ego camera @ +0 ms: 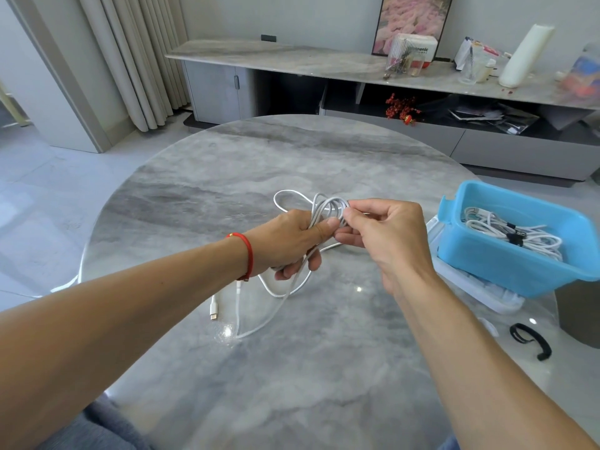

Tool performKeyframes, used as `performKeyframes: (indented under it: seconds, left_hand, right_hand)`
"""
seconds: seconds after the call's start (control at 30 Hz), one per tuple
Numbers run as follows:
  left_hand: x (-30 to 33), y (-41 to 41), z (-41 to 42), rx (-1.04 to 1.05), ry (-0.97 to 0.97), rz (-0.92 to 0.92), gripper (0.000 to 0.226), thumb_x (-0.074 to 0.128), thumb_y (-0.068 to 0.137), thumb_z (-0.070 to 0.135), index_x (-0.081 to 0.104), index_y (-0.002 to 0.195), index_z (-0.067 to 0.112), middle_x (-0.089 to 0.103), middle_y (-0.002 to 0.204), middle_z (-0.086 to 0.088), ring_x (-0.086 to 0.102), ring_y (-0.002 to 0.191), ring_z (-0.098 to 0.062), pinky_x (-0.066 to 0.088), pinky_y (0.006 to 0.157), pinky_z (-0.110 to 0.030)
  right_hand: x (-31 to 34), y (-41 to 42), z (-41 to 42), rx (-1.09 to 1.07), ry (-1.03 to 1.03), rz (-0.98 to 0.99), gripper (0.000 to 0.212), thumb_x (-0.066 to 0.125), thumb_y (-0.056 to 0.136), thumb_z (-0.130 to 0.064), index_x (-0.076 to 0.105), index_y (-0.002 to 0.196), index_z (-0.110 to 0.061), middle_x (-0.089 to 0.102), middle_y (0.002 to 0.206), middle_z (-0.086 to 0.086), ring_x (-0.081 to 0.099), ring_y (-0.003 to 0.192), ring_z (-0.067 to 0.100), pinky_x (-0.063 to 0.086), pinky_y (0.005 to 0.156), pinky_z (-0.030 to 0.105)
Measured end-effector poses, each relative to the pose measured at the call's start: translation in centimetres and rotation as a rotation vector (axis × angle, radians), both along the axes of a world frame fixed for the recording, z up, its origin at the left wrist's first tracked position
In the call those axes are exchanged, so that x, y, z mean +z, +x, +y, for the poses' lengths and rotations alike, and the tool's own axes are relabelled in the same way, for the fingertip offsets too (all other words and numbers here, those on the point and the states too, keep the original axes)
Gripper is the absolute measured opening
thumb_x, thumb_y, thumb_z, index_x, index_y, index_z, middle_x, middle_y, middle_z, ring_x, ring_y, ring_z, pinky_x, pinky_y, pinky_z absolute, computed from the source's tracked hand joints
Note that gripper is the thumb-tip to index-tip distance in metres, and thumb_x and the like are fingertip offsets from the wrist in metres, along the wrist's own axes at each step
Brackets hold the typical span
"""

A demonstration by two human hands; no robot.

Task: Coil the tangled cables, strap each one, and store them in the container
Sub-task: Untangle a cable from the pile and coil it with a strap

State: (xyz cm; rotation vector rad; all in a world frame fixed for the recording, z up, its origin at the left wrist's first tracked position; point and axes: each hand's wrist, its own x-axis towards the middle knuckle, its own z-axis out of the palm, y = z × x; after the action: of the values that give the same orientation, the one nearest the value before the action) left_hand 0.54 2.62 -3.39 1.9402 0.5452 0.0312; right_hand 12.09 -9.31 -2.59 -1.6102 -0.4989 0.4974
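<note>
Left hand [289, 241], frame centre, grips a bundle of loops of the white cable [324, 209]; right hand [383, 232] pinches a strand at the bundle's top. Loose tail runs down over the marble table [227, 164] to a connector [214, 311], lower centre. Step: coiling, unfinished. Blue container [506, 264], right edge, holds strapped cables already. Next, likely: draw in the tail, then reach the black strap [529, 341], lower right.

1. One head-worn wide-angle view looks forward and down, close over the round grey marble-patterned table [227, 196].
2. Both forearms enter from the frame's lower corners; the long grey sideboard [292, 60] crosses the top.
</note>
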Motion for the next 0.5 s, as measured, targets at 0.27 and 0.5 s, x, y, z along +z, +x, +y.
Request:
performKeyframes:
  seconds: [0.27,0.5]
  left_hand:
    - [0.9,-0.3,0.3,-0.098,0.043,-0.011,0.039,0.062,0.095,0.047,0.055,0.093,0.008,0.042,0.059,-0.003,0.036,0.038,-0.016,0.034,0.035,-0.022]
    - [1.3,0.3,1.1,0.139,-0.263,-0.214,0.037,0.051,0.102,0.042,0.053,0.084,0.01,0.038,0.048,0.004,0.035,0.034,-0.019,0.036,0.04,-0.028]
  right_hand:
    - [0.8,0.3,-0.7,0.063,-0.007,-0.123,0.02,0.077,0.085,-0.013,0.081,0.072,-0.027,0.076,0.065,0.007,0.077,0.063,0.024,0.064,0.067,0.037]
    - [1.0,-0.6,0.1,0.081,-0.011,-0.187,0.009,0.066,0.098,-0.023,0.074,0.095,-0.019,0.076,0.08,0.0,0.076,0.068,0.016,0.063,0.069,0.035]
